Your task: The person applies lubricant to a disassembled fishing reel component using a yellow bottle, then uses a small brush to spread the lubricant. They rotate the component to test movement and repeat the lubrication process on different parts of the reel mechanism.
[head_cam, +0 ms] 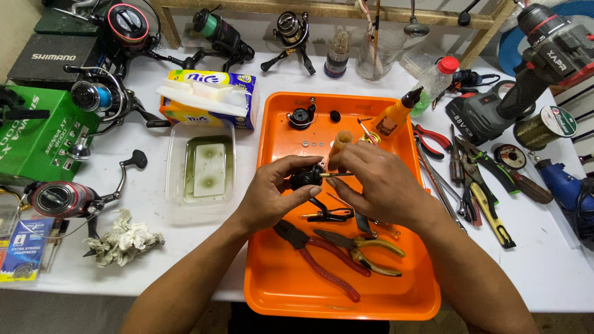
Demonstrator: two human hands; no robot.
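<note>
1. My left hand [272, 188] is curled shut around a small black reel part [305, 179], thumb and fingers pinching its body, held just above the middle of the orange tray [272, 291].
2. My right hand [377, 182] is closed in a fingertip pinch on a thin brass shaft [337, 175] that sticks out of the right side of the black part; a tan tube [340, 147] stands upright behind these fingers, and I cannot tell if I grip it too.
3. Handling, my guess: the black part looks light, rigid, probably oily and slippery, so I grip the body from both sides, not the thin shaft. The shaft looks stiff but easy to bend, so I take it close to the body.
4. In the tray nearer to me: red-handled pliers [318, 260], yellow-handled pliers [362, 250], a small black tool [328, 215].
5. Far end of the tray: another black reel piece [301, 115], tiny washers [312, 143], an orange oil bottle [393, 117].
6. Left of the tray: a clear tub [201, 164] of greenish liquid, a tissue box [210, 96], a dirty rag [127, 238], several spinning reels [99, 96].
7. Right of the tray: more pliers [486, 198], a power drill [526, 80].
</note>
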